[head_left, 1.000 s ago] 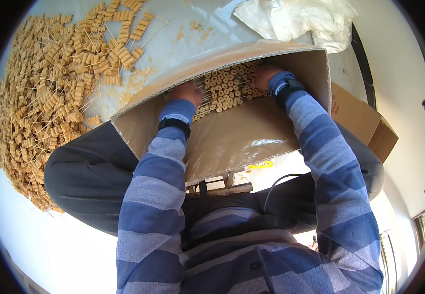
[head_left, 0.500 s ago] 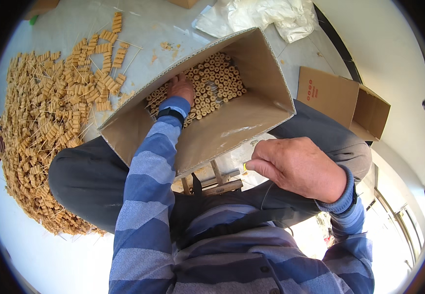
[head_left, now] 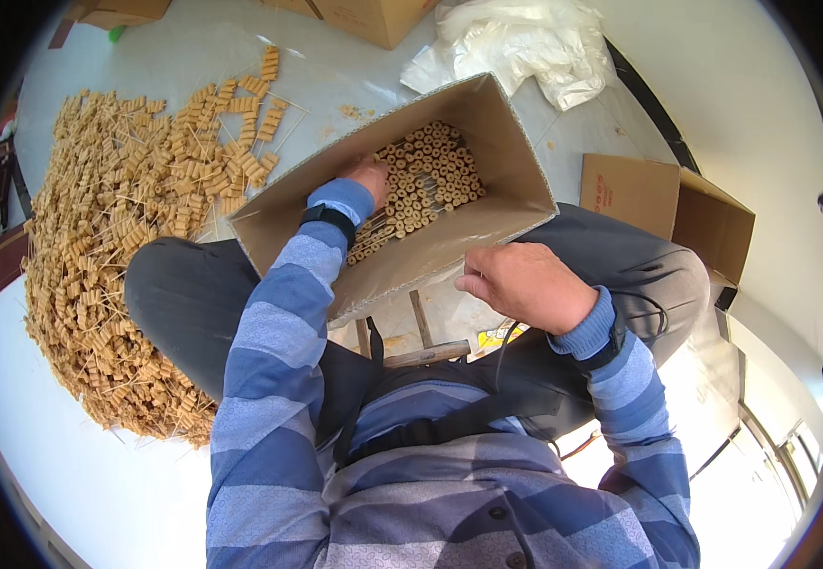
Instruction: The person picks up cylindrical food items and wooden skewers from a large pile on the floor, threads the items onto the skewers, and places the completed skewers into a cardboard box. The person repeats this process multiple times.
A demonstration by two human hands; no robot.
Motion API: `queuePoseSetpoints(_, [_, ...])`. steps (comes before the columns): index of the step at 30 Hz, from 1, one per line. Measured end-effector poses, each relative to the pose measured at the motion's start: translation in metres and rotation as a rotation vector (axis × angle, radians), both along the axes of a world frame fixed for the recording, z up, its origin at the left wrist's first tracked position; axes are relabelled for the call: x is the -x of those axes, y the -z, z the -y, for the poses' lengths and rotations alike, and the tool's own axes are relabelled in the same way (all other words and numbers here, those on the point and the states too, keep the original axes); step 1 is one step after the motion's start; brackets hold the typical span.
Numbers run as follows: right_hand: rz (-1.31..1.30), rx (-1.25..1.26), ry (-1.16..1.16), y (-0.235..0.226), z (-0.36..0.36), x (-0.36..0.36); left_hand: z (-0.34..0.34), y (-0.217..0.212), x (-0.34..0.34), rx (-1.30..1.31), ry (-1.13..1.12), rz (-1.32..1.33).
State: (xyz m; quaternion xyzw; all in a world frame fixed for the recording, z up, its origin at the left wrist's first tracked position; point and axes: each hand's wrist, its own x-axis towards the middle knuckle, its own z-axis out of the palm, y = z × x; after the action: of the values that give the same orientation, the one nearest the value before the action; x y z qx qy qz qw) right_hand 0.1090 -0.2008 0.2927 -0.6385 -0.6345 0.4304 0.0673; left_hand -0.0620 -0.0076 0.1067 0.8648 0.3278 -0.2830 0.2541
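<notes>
Where the left hand (head_left: 369, 177) reaches, skewered rolls (head_left: 445, 156) lie rightward.

Skewers (head_left: 438, 171) in carton (head_left: 516, 152) before the lap; skewer pile (head_left: 113, 256) left of it, plastic bags (head_left: 516, 47) behind, second carton (head_left: 623, 197) right.

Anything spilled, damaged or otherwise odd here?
Minor mess only: tan crumbs dot the grey floor beyond the open carton, perhaps shed from the jumbled heap of skewered pieces at left. They look like stray debris. No clear damage shows on the carton.
</notes>
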Motion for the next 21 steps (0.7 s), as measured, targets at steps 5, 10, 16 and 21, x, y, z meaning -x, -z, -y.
queuePoseSetpoints(5, [0.040, -0.190, -0.095, -0.004, -0.001, 0.041, -0.015, -0.139, 0.043, 0.039, -0.201, 0.362])
queuePoseSetpoints(10, [0.268, -0.518, -0.393, 0.008, -0.011, 0.092, 0.031, -0.266, 0.180, -0.251, -0.419, 0.965])
queuePoseSetpoints(16, [0.508, -0.492, -0.374, 0.031, -0.015, 0.108, 0.096, -0.208, 0.408, -0.324, -1.577, 1.015])
queuePoseSetpoints(21, [0.614, -0.502, -0.313, 0.038, -0.029, 0.119, 0.183, -0.057, 0.496, 0.033, -2.133, 0.931])
